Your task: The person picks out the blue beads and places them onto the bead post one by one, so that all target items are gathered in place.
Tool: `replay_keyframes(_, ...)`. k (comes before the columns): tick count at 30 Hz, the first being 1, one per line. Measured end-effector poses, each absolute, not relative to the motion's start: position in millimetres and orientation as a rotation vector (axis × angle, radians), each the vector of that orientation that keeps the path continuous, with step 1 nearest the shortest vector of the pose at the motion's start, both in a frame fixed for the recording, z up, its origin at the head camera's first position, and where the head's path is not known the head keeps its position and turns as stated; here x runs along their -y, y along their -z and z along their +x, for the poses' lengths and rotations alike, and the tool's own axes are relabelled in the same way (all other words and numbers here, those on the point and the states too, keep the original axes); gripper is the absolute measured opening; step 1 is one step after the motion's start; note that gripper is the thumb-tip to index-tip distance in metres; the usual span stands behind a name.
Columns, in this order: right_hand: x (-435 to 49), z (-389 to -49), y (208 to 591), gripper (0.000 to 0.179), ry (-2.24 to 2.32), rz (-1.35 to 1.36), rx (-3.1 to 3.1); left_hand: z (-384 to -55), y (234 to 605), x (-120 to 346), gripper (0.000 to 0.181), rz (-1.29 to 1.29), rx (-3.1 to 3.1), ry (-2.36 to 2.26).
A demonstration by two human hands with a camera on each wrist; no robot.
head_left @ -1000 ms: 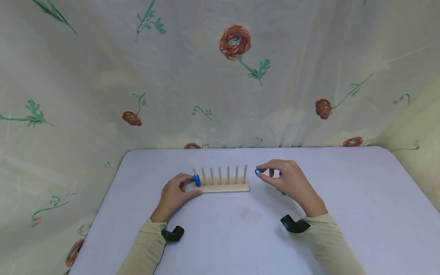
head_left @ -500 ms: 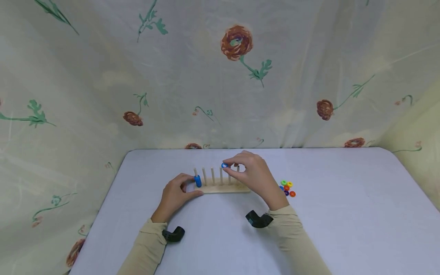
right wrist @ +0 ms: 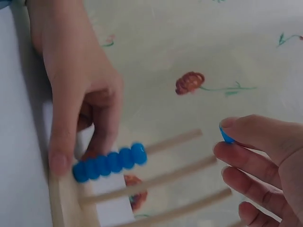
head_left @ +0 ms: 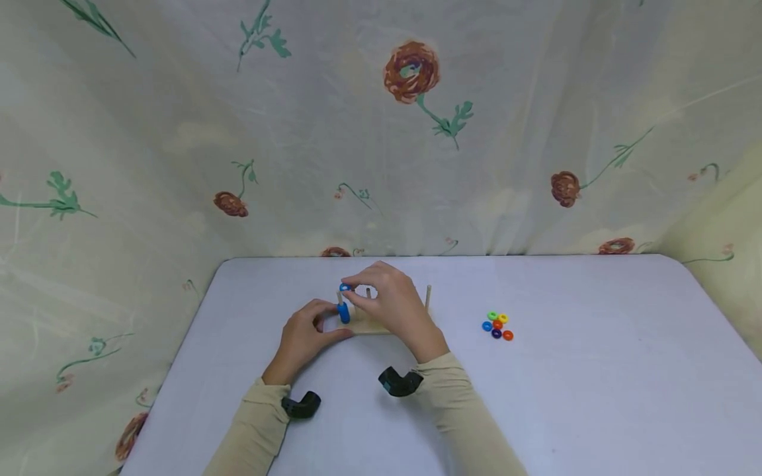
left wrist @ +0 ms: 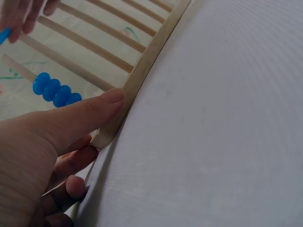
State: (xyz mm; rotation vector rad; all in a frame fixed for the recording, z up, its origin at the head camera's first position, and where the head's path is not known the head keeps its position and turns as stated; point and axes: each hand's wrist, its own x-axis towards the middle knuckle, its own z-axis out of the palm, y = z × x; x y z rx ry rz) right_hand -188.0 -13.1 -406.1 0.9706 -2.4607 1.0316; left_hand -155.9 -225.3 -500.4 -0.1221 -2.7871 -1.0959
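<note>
A wooden peg stand (head_left: 370,326) with a row of upright pegs stands on the table. My left hand (head_left: 302,340) grips its left end, thumb on the front edge of the base (left wrist: 154,49) and fingers behind. Several blue beads (right wrist: 111,163) are stacked on the leftmost peg, its upper part bare above them. Between thumb and index finger, my right hand (head_left: 389,301) pinches another blue bead (head_left: 344,287), close by the top of that peg. In the right wrist view the pinched bead (right wrist: 226,135) is mostly hidden by the fingertips. The right hand hides several middle pegs in the head view.
A small cluster of loose beads lies on the table right of the stand, among them a green bead (head_left: 492,316), a yellow bead (head_left: 503,318) and a dark purple bead (head_left: 497,334). A flowered curtain (head_left: 309,132) hangs behind the table's back edge.
My right hand has carried the pinched blue bead leftward, from right of the stand to the leftmost peg. The loose beads have come into full view. The left hand keeps its place.
</note>
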Motion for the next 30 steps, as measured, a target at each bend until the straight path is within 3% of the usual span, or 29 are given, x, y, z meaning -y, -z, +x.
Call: replay_keyframes(30, 30, -186, 420, 0.024, -0.929, 0.989, 2.404, -155, 500, 225, 0.051, -0.156, 2.774, 1.089)
